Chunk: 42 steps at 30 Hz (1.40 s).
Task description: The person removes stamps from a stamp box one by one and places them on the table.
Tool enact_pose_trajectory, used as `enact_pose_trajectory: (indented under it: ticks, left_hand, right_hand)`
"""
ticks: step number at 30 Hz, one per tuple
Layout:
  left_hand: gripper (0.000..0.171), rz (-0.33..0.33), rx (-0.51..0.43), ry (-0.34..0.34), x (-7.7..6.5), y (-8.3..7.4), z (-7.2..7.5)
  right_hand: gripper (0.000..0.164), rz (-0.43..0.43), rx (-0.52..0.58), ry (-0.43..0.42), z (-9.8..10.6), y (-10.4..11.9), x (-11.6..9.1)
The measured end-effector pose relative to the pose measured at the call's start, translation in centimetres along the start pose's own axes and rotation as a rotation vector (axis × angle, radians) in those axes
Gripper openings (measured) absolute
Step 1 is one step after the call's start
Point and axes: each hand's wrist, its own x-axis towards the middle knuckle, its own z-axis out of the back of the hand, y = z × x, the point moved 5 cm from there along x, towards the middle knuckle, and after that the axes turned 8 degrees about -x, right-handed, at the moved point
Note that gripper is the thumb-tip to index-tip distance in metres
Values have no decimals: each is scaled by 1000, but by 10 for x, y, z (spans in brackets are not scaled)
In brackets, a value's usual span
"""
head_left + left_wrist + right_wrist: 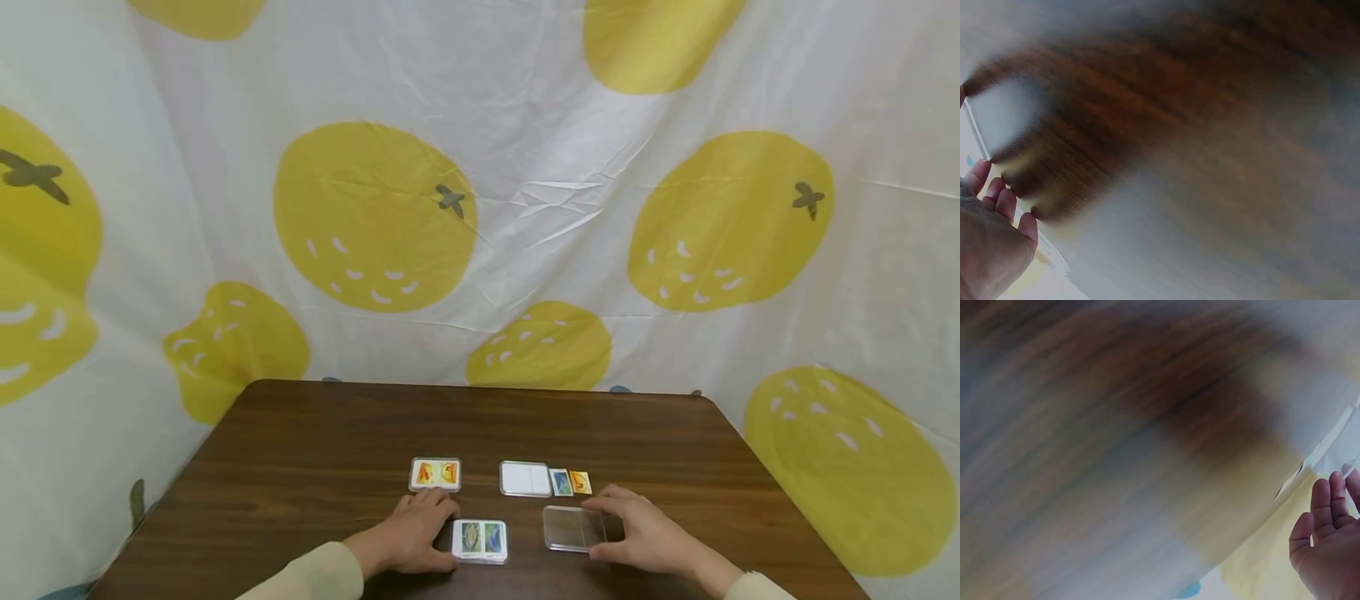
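My left hand (pixel 411 533) rests on the table with its thumb and index finger at the left side of a clear-edged case (pixel 480 558) that shows two green-and-blue picture stamps. In the left wrist view, the fingers (pixel 1007 203) meet the glossy tabletop. My right hand (pixel 647 533) holds a transparent plastic lid (pixel 566 529) by its right end, thumb at the near edge and fingers at the far edge. Thin clear plastic shows by the fingertips (pixel 1337 478) in the right wrist view.
Behind the hands lie a case with two orange pictures (pixel 436 475) and a white-backed case (pixel 523 479). Beside the latter are a blue stamp (pixel 562 482) and an orange stamp (pixel 580 482). A lemon-print curtain (pixel 540 250) hangs beyond the dark wooden table (pixel 337 425).
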Motion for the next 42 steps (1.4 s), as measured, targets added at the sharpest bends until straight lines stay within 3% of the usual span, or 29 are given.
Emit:
enact_pose_trajectory:
  ticks: [6, 21, 29, 42]
  left_hand:
    - [52, 5, -16, 17, 1, 1, 0]
    - [50, -25, -7, 0, 0, 2, 0]
    - [50, -14, -3, -1, -1, 1, 1]
    - [49, -6, -8, 8, -1, 0, 2]
  right_hand:
    - [59, 1, 2, -12, 8, -19, -13]
    - [60, -57, 56, 68, 10, -52, -42]
    - [61, -81, 51, 92, 7, -60, -46]
    - [63, -125, -54, 108, 2, -62, -43]
